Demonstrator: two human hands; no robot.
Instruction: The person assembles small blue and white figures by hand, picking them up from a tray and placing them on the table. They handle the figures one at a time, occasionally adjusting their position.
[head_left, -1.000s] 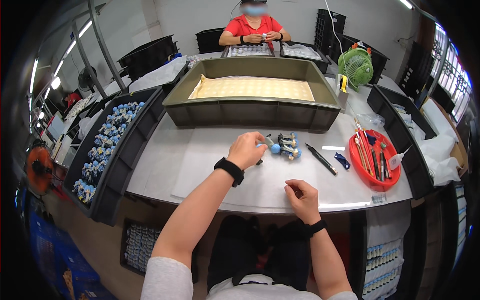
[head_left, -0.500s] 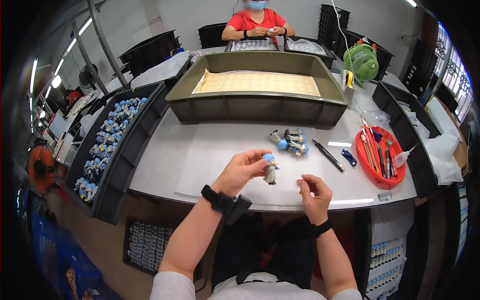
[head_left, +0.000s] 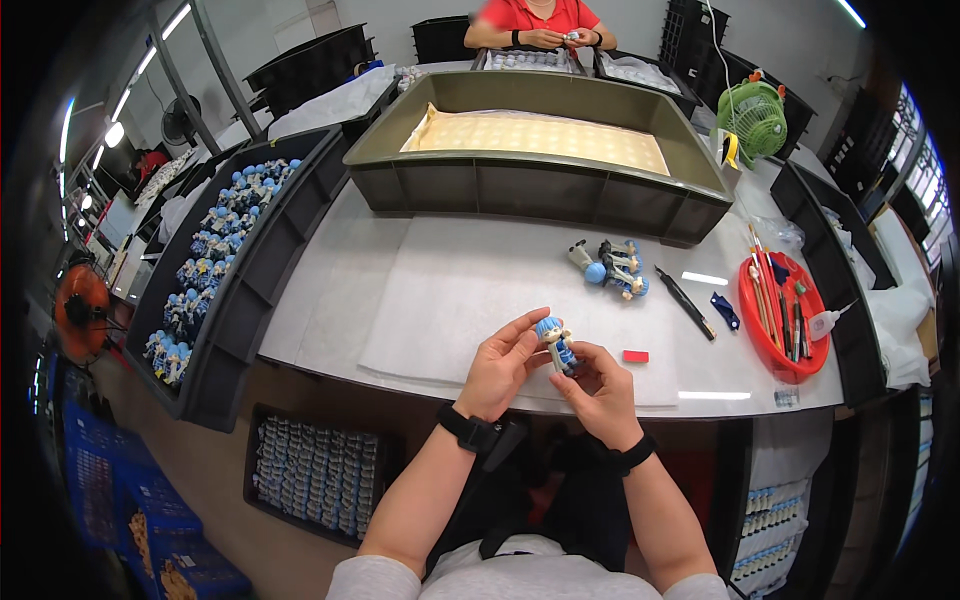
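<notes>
The blue-haired figurine is clasped between the left hand, at its head, and the right hand, at its lower body, where light fingertip pressure should steady it without hiding its front.

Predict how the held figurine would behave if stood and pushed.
The figurine would probably tip: its head looks large for its body. It is likely light, being small between the left hand and right hand, and perhaps stiff, given its moulded look.
</notes>
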